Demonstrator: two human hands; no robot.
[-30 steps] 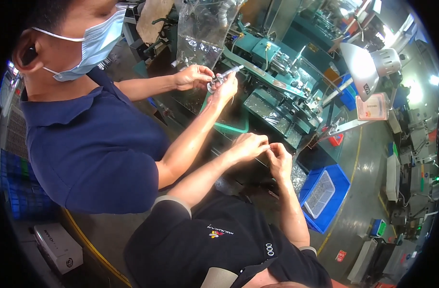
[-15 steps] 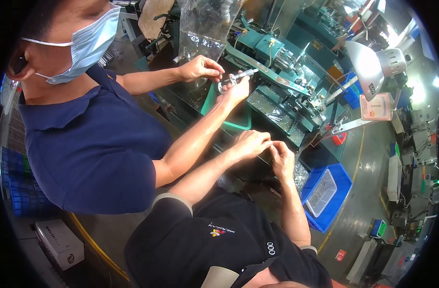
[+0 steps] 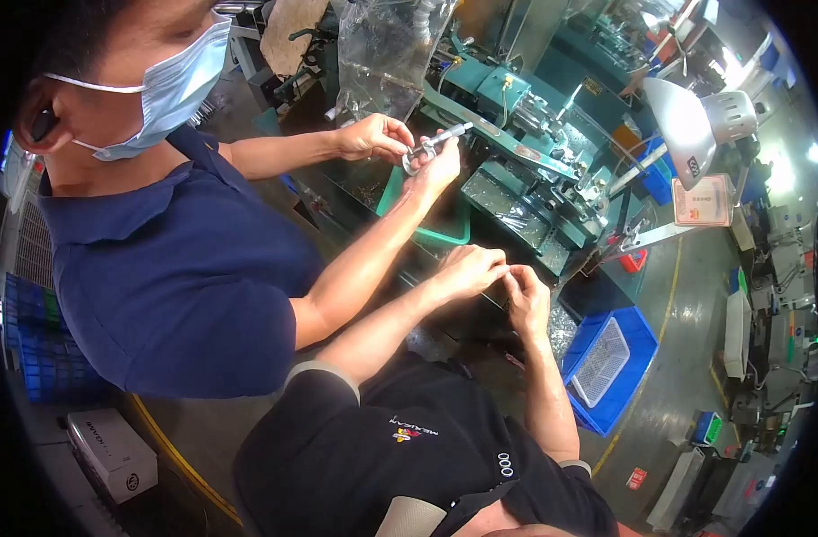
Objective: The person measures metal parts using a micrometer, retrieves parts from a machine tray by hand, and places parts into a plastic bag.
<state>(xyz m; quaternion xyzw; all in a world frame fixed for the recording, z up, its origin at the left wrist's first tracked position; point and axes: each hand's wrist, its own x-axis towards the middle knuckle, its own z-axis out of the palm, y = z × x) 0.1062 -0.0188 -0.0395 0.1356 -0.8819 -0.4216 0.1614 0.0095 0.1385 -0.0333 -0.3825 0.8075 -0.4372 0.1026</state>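
My left hand (image 3: 472,270) and my right hand (image 3: 529,300) meet in front of the machine, fingertips nearly touching. Both are closed in a pinch; whatever sits between the fingers is too small or hidden to make out. To my left, a co-worker in a dark blue shirt and face mask grips a silver micrometer (image 3: 447,137) in one hand. The co-worker's other hand (image 3: 378,137) pinches beside the micrometer's frame. Below the co-worker's hands stands a green plastic basket (image 3: 443,239), partly covered by the forearm.
A green metalworking machine (image 3: 481,80) spans the far side, its tray strewn with metal bits. A white lamp (image 3: 682,130) hangs at right. On my right is a blue bin (image 3: 631,345) with a white basket (image 3: 603,362) inside. A carton (image 3: 114,455) stands at lower left.
The co-worker's hands have come together a little, bringing the pinching fingers up to the micrometer, which has shifted slightly left. My own hands have barely moved.
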